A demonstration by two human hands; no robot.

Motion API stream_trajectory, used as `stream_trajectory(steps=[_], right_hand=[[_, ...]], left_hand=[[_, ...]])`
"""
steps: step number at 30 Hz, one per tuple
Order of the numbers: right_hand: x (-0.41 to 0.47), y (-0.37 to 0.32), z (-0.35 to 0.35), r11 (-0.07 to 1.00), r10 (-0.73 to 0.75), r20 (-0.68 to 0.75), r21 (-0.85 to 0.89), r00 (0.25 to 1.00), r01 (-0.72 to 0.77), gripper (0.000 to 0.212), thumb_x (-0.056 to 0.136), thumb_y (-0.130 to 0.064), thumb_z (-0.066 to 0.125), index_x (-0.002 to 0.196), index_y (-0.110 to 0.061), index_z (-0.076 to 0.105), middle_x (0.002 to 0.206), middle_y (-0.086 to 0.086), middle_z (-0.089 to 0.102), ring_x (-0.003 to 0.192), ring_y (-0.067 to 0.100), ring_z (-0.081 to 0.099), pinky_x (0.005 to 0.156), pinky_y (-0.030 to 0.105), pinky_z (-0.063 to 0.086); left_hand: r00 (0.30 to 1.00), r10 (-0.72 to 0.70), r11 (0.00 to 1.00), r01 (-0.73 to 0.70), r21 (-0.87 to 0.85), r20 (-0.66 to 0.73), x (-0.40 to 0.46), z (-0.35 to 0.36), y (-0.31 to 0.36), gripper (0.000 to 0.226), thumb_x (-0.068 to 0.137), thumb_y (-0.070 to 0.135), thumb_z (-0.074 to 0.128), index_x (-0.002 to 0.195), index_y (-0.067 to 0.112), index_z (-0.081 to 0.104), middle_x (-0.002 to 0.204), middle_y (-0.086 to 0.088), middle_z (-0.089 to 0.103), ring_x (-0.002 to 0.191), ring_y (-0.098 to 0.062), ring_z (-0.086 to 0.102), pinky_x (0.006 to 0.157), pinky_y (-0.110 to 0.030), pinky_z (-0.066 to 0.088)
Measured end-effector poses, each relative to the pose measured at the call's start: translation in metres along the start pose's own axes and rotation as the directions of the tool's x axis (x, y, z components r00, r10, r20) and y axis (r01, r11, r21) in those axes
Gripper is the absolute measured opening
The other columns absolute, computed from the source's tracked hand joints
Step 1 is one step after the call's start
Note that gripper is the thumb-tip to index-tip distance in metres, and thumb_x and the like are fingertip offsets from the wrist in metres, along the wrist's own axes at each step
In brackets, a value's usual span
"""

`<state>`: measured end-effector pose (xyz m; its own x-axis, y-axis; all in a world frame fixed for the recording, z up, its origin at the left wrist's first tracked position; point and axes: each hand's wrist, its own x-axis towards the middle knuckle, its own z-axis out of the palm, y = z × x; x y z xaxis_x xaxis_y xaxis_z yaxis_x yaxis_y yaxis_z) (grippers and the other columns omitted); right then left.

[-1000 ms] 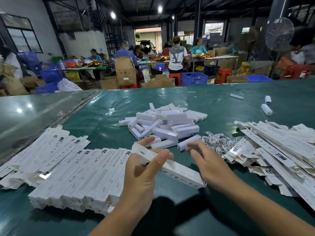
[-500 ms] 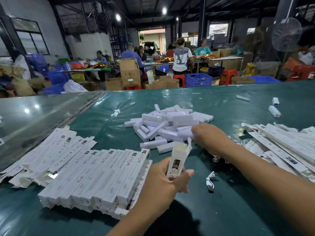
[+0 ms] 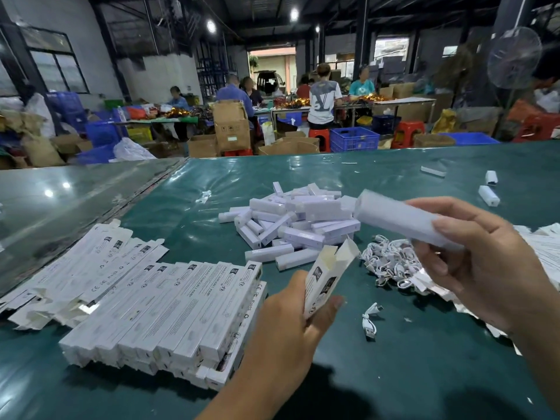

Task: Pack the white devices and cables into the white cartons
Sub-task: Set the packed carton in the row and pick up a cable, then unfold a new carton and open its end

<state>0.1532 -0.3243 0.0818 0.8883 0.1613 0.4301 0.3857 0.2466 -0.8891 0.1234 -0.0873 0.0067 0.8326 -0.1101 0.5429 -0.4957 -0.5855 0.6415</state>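
**Carton in one hand, device in the other**

From the head camera we see the left hand (image 3: 285, 322) gripping an open-topped white carton (image 3: 325, 280), tilted, above the green table (image 3: 424, 374). The right hand (image 3: 478, 268) pinches a white device (image 3: 400, 219), blurred, probably clear of the carton's mouth. Far of them lies the device pile (image 3: 291, 225); a cable heap (image 3: 391, 262) sits right, packed cartons (image 3: 169, 316) left.

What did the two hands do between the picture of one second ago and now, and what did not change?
The right hand reached to the pile of devices, took one white device and lifted it toward the carton. The left hand turned that carton upright, open end up. The packed cartons and cable heap stayed put.
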Motion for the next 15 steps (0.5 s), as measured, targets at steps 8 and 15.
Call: stream_trajectory(steps=[8, 15], right_hand=[[-0.006, 0.009, 0.007, 0.874, -0.249, 0.006, -0.430, 0.968, 0.227, 0.022, 0.085, -0.034, 0.058, 0.090, -0.020, 0.075, 0.055, 0.000, 0.055, 0.047, 0.010, 0.041, 0.044, 0.020, 0.032], [-0.006, 0.013, 0.003, 0.834, -0.173, 0.022, -0.528, 0.985, 0.158, 0.028, 0.079, -0.041, 0.051, 0.079, -0.024, 0.073, 0.059, 0.010, 0.056, 0.052, 0.013, 0.045, 0.046, 0.029, 0.034]], left_hand=[[0.994, 0.113, 0.953, -0.112, 0.283, 0.013, -0.002, 0.001, -0.001, 0.039, 0.095, 0.066, 0.042, 0.091, 0.027, 0.043, 0.065, 0.021, 0.036, 0.054, -0.009, 0.041, 0.045, -0.011, 0.029], [0.984, 0.165, 0.913, -0.178, 0.368, 0.066, -0.003, 0.000, -0.001, 0.036, 0.096, 0.060, 0.043, 0.092, 0.025, 0.050, 0.071, 0.012, 0.057, 0.057, -0.014, 0.047, 0.046, -0.024, 0.036]])
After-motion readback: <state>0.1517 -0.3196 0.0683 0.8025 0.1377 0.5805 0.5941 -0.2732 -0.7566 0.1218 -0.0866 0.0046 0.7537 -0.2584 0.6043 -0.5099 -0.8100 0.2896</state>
